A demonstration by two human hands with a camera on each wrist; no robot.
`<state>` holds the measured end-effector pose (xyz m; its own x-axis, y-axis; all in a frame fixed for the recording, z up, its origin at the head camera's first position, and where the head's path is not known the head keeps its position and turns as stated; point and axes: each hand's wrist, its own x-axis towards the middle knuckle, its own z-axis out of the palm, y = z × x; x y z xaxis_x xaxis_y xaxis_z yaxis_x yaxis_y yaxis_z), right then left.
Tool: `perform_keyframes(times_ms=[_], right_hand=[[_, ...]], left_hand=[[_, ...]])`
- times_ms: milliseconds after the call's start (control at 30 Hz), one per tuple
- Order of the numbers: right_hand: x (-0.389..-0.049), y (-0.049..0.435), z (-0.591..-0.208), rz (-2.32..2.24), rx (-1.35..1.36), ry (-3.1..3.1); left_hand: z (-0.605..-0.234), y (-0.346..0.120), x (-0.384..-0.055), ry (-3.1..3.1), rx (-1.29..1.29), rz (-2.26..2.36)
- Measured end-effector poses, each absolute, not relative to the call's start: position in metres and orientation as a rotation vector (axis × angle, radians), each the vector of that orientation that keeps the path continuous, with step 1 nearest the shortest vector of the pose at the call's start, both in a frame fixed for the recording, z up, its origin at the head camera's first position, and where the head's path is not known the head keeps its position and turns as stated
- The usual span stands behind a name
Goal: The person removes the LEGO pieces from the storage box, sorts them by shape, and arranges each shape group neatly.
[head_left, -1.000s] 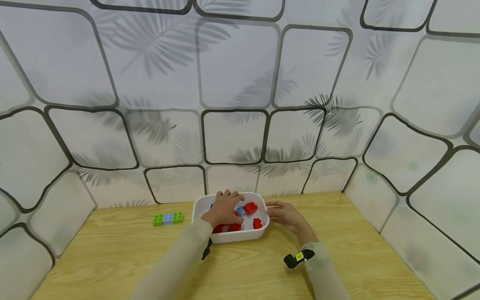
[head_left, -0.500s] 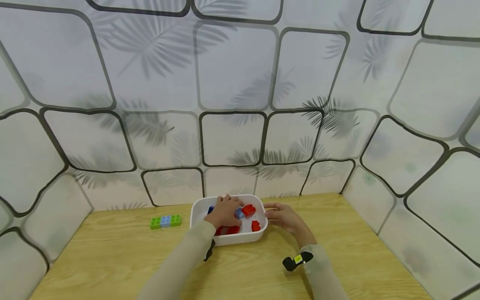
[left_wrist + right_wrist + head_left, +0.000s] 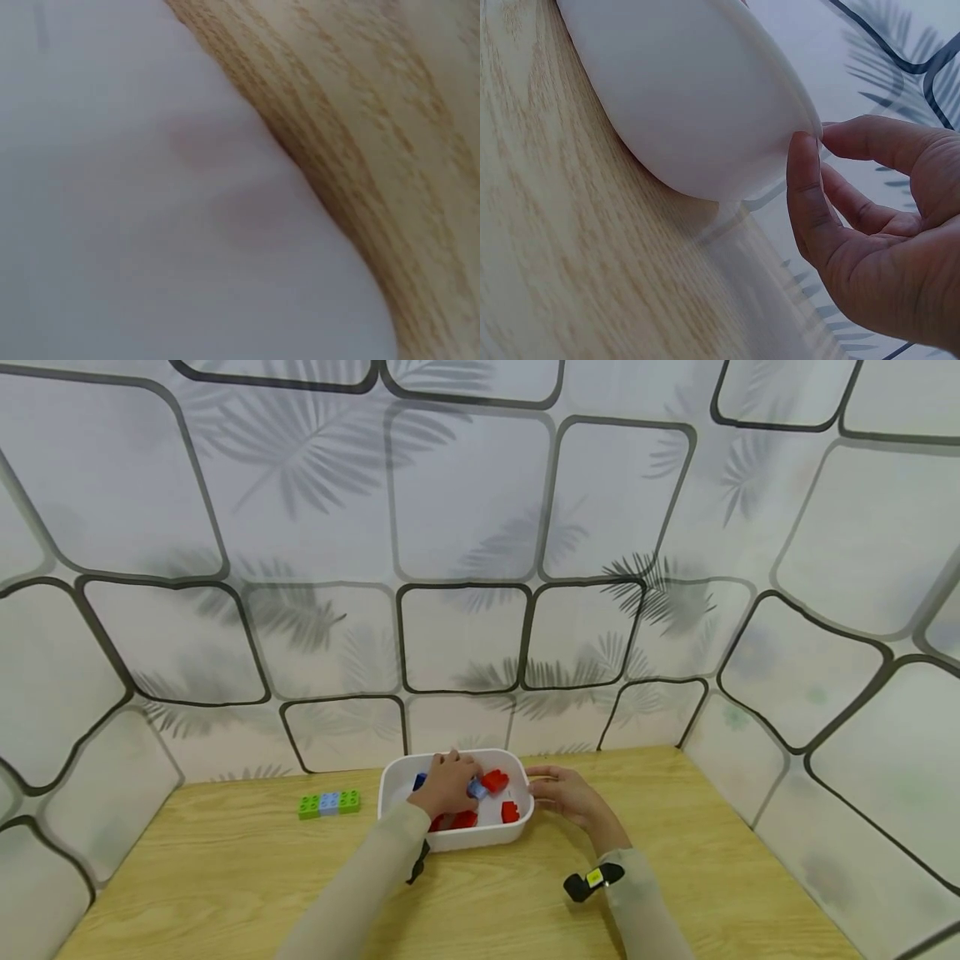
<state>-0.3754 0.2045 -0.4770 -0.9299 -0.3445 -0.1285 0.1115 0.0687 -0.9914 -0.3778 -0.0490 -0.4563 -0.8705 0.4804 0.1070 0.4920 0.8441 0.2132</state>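
Observation:
A white plastic box (image 3: 517, 832) stands on the table, with several loose building bricks inside. My left hand (image 3: 448, 783) is down in the box, its fingers spread over the bricks. A light blue brick (image 3: 477, 789) lies between its thumb and forefinger; whether they grip it is hidden. Red bricks (image 3: 464, 819) lie beneath and beside this hand, and a dark blue brick (image 3: 420, 782) shows behind it. My right hand (image 3: 568, 797) touches the box's right end. In the right wrist view, the thumb (image 3: 806, 187) and forefinger rest against the box wall (image 3: 697, 105) near the rim.
Left of the box, a joined row of green and light blue bricks (image 3: 329, 804) lies on the wooden table (image 3: 225, 868). Patterned cloth walls (image 3: 465, 643) rise behind the table and at both sides. In the left wrist view, the box's outer wall (image 3: 150, 225) fills most of the picture.
The left hand's fingers have drawn in closer around the light blue brick, which has turned slightly. The right hand stays at the box's end. The head view has shifted a little.

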Motion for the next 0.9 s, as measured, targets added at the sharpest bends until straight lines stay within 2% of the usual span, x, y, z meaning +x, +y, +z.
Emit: perform_keyframes(times_ms=[900], right_hand=[[-0.3736, 0.2025, -0.4747, -1.91, -0.193, 2.052]], left_hand=[[-0.4517, -0.0567, -0.3754, -2.848, -0.84, -0.399]])
